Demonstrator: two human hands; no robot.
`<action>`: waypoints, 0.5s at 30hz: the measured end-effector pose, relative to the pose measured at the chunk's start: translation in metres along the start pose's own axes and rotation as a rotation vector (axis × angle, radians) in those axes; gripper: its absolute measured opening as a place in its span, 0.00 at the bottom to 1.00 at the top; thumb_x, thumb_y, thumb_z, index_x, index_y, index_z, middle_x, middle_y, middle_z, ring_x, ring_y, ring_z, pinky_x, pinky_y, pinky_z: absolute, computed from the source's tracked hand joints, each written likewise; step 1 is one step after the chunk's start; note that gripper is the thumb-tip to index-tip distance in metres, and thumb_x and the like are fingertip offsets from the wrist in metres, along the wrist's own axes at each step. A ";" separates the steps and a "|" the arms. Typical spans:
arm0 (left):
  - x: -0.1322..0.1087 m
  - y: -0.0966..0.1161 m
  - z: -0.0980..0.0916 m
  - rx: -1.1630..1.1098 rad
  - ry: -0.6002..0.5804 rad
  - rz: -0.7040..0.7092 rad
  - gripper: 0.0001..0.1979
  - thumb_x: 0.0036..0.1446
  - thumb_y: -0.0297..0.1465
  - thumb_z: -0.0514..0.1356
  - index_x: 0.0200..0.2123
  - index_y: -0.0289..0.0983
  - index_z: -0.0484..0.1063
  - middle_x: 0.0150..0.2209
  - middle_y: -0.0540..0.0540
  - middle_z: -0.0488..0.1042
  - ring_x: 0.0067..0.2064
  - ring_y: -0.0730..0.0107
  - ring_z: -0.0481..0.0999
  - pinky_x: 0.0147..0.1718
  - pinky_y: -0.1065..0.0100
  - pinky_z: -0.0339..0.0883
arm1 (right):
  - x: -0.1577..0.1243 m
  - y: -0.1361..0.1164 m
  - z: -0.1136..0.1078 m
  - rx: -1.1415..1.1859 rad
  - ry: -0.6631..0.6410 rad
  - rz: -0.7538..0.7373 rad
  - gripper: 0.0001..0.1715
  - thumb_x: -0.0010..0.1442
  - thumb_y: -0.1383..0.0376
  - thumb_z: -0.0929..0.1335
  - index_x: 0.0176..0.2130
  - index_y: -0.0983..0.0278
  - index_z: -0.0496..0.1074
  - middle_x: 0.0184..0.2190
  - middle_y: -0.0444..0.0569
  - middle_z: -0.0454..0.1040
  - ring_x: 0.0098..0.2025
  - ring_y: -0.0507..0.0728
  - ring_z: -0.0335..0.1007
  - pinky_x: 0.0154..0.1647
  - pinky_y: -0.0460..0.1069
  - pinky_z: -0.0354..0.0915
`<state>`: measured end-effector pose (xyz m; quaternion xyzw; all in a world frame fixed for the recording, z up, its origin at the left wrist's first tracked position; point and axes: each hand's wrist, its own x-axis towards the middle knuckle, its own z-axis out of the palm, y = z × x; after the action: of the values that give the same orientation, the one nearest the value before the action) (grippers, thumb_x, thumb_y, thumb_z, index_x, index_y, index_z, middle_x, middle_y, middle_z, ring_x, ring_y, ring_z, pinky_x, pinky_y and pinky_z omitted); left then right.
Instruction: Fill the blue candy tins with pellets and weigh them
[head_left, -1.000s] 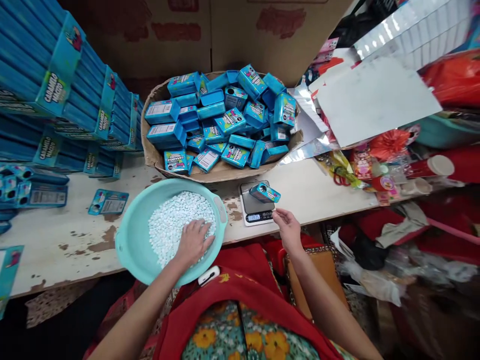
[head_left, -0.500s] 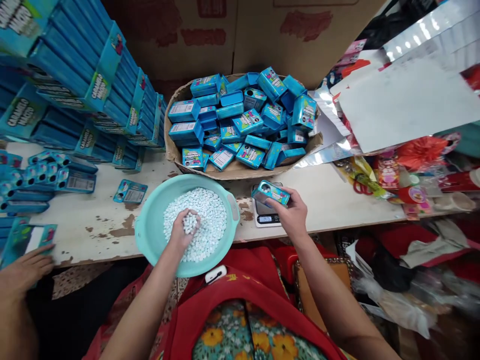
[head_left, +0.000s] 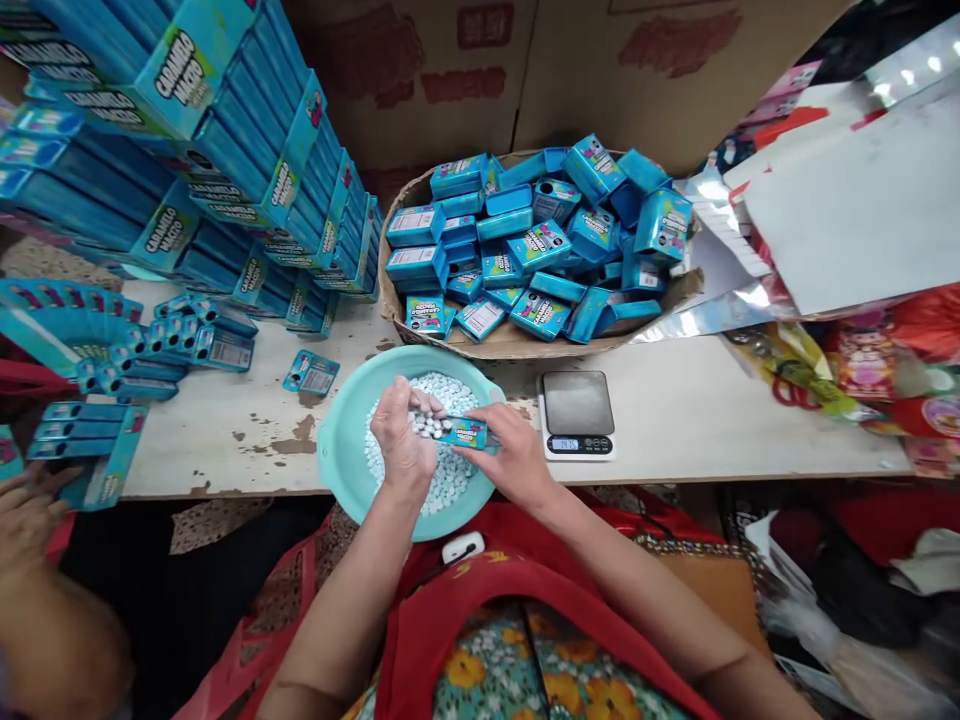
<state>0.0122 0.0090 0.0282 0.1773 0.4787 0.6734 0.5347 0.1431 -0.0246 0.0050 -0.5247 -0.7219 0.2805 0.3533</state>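
Blue box (head_left: 468, 432) in pinch of right grip (head_left: 519, 456), beside candies (head_left: 430, 426) in cupped left grip (head_left: 405, 445)

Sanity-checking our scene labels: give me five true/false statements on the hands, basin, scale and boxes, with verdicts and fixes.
1. The right hand holds a blue box. True.
2. The left hand lies flat on the table. False: it is cupped around white pieces above the basin.
3. The cardboard tray holds many loose boxes. True.
4. The scale stands left of the basin in view. False: it stands to the right.
5. Another person's hand shows at the left edge. True.
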 end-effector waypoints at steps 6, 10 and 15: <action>0.004 0.006 0.003 -0.014 0.009 -0.108 0.21 0.53 0.45 0.61 0.22 0.36 0.59 0.18 0.56 0.57 0.16 0.83 0.56 0.14 0.76 0.47 | -0.002 0.003 -0.005 0.117 0.005 0.096 0.20 0.51 0.58 0.74 0.43 0.62 0.72 0.37 0.50 0.74 0.42 0.60 0.69 0.43 0.54 0.65; 0.013 0.008 -0.024 0.214 -0.012 -0.072 0.22 0.55 0.49 0.57 0.23 0.37 0.59 0.19 0.54 0.59 0.18 0.79 0.59 0.16 0.75 0.52 | -0.009 0.010 -0.026 0.330 0.042 0.211 0.22 0.48 0.58 0.76 0.42 0.60 0.72 0.38 0.48 0.73 0.42 0.58 0.70 0.44 0.52 0.66; 0.039 0.000 -0.072 1.208 -0.182 0.126 0.15 0.49 0.42 0.63 0.34 0.38 0.73 0.39 0.42 0.75 0.45 0.56 0.73 0.42 0.60 0.66 | -0.015 0.030 -0.049 0.393 0.154 0.299 0.21 0.48 0.59 0.76 0.42 0.59 0.73 0.41 0.48 0.73 0.44 0.59 0.70 0.47 0.53 0.66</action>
<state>-0.0562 0.0109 -0.0169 0.5339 0.7167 0.2956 0.3374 0.2023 -0.0283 0.0082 -0.5667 -0.5391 0.4238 0.4569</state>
